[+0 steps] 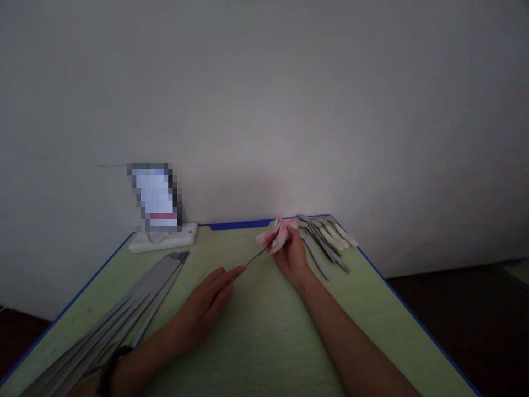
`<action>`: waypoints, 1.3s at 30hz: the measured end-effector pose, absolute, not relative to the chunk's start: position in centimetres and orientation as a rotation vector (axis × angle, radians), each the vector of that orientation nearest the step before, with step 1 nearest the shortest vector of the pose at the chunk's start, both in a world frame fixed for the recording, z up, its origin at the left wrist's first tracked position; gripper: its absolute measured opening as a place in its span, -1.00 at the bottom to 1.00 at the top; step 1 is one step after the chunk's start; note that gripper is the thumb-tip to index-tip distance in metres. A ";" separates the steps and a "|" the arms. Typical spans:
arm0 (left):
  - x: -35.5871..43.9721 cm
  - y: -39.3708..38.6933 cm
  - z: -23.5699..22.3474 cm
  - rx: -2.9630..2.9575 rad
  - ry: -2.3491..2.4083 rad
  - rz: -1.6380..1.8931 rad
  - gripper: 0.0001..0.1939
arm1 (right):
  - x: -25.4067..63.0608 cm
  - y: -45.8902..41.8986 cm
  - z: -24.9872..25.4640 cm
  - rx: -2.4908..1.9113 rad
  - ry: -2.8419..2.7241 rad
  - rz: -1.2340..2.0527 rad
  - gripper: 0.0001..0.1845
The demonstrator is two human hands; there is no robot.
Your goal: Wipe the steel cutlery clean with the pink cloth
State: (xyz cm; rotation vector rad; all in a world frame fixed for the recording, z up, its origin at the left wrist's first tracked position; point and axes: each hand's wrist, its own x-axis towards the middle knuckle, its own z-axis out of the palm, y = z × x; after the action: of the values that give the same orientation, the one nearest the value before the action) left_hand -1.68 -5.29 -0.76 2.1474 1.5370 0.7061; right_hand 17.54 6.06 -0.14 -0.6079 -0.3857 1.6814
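My left hand (212,295) pinches one end of a thin metal utensil (255,258) between thumb and fingers. Its far end runs into a crumpled pink-and-white cloth (278,234), so its kind is hidden. Around that end, my right hand (292,256) is closed on the cloth. Just right of the right hand lie several metal spoons (317,262), one with its bowl pointing to the back. Beside them are several utensils with white handles (334,234).
A phone (159,196), its screen blurred out, leans upright on a white stand (165,238) at the back left. Long, flat grey pieces (124,309) lie fanned along the left side, under my left forearm. The green table (256,342) has a blue edge and meets a wall (264,110).
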 end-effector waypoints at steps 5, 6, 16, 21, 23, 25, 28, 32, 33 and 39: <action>-1.7 -5.2 0.0 2.132 1.489 0.805 -0.58 | 17.7 6.0 -0.2 -0.543 -0.318 1.679 -0.70; -1.8 -5.2 0.1 2.123 1.479 0.822 -0.58 | 17.7 6.0 -0.3 -0.539 -0.314 1.673 -0.69; -1.6 -5.0 -0.1 2.090 1.451 0.819 -0.59 | 18.0 6.5 -0.7 -0.548 -0.330 1.704 -0.77; -1.7 -4.9 -0.4 2.114 1.463 0.775 -0.58 | 18.0 6.3 -0.4 -0.531 -0.357 1.731 -0.79; -1.6 -4.9 -0.4 2.107 1.463 0.750 -0.57 | 17.9 6.2 -0.4 -0.543 -0.391 1.748 -0.77; -1.5 -4.9 -0.3 2.094 1.459 0.729 -0.56 | 17.7 6.0 -0.4 -0.556 -0.451 1.752 -0.75; -1.4 -4.8 -0.2 2.077 1.453 0.725 -0.55 | 17.5 5.7 -0.4 -0.564 -0.571 1.761 -0.73; -1.3 -4.9 -0.2 2.081 1.432 0.731 -0.56 | 17.3 5.6 -0.4 -0.575 -0.595 1.757 -0.72; -1.2 -4.9 -0.1 2.080 1.431 0.720 -0.56 | 17.3 5.6 -0.4 -0.582 -0.571 1.749 -0.72; -1.1 -5.1 0.5 2.013 1.448 0.586 -0.57 | 17.3 6.0 -0.3 -0.595 -0.478 1.684 -0.71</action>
State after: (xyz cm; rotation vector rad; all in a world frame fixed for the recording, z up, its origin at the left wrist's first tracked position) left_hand -1.08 -5.08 0.46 2.0126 1.4478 0.5863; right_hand 17.34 5.99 -0.26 -0.5949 -0.4776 1.6835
